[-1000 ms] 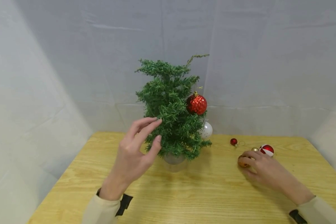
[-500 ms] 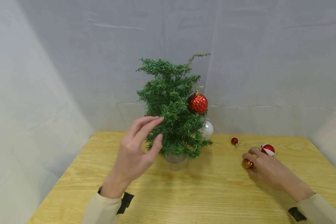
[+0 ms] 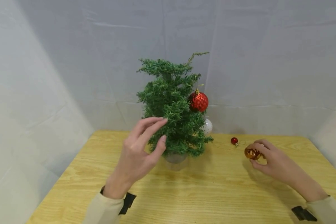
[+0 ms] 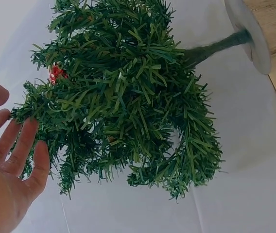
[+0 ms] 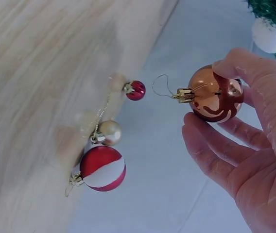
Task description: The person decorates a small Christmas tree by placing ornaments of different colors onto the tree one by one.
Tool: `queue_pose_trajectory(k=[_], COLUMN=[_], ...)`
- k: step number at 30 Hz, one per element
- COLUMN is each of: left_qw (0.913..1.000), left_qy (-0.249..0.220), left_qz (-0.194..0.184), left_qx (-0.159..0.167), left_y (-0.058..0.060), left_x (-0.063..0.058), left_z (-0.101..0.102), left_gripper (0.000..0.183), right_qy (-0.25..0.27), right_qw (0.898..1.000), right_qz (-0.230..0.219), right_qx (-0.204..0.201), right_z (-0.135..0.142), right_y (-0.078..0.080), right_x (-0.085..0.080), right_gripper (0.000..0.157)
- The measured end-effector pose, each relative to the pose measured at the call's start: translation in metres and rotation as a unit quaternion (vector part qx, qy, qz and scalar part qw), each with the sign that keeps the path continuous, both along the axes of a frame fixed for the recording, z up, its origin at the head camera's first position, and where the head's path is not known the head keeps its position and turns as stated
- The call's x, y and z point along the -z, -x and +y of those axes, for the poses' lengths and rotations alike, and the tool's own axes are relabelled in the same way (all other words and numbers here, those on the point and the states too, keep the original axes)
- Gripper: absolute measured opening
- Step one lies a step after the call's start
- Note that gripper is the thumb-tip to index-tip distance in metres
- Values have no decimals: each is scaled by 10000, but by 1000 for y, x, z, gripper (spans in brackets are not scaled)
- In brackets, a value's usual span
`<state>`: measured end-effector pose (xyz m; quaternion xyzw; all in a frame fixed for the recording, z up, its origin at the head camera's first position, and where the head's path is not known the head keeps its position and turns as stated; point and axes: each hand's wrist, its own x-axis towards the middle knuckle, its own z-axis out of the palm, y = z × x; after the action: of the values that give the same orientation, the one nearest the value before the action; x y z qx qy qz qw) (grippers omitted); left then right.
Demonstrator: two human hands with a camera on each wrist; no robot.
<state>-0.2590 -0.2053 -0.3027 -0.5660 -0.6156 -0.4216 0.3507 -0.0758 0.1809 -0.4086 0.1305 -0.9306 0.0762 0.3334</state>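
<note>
My right hand [image 3: 280, 163] holds a shiny copper-gold bauble [image 3: 252, 153] between thumb and fingers, lifted off the table. In the right wrist view this bauble [image 5: 215, 93] shows its gold cap and a wire loop that hangs free. A small green artificial Christmas tree [image 3: 170, 109] stands mid-table. On its right side hang a red bauble [image 3: 199, 102] and, lower down, a white bauble [image 3: 208, 126]. My left hand [image 3: 137, 155] is at the tree's left front, fingers loosely bent and holding nothing. In the left wrist view its fingertips [image 4: 31, 124] lie against or very near the branches.
On the table's right side lie a small red bauble [image 3: 234, 141], a small pale gold bauble [image 5: 110, 132] and a red-and-white bauble [image 5: 103, 168]. My right hand hides the last two in the head view. The wooden table [image 3: 201, 199] meets pale cloth [image 3: 254, 62] behind.
My right hand has closed on the copper-gold bauble and raised it from the table, shifting slightly right. My left hand has barely moved.
</note>
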Motion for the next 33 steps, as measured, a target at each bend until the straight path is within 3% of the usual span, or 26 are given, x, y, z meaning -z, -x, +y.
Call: queue_pose_trajectory(k=[3, 8, 18, 33], left_qw=[10000, 10000, 9999, 9999], left_qy=[54, 33, -29, 0], left_qz=[-56, -22, 62, 82], left_qx=[12, 51, 121, 137], left_y=[-1, -1, 3, 8], left_x=[0, 0, 0, 0], left_z=[0, 1, 0, -3], left_gripper=[34, 34, 35, 35], right_qy=[170, 588, 1221, 1651], right_qw=[9998, 9978, 9914, 9857], right_qz=[-37, -55, 86, 350], right_qx=[110, 313, 470, 25], right_z=[-3, -9, -25, -51], right_y=[-4, -10, -21, -34], right_x=[-5, -12, -28, -53], right_gripper=[31, 60, 58, 70])
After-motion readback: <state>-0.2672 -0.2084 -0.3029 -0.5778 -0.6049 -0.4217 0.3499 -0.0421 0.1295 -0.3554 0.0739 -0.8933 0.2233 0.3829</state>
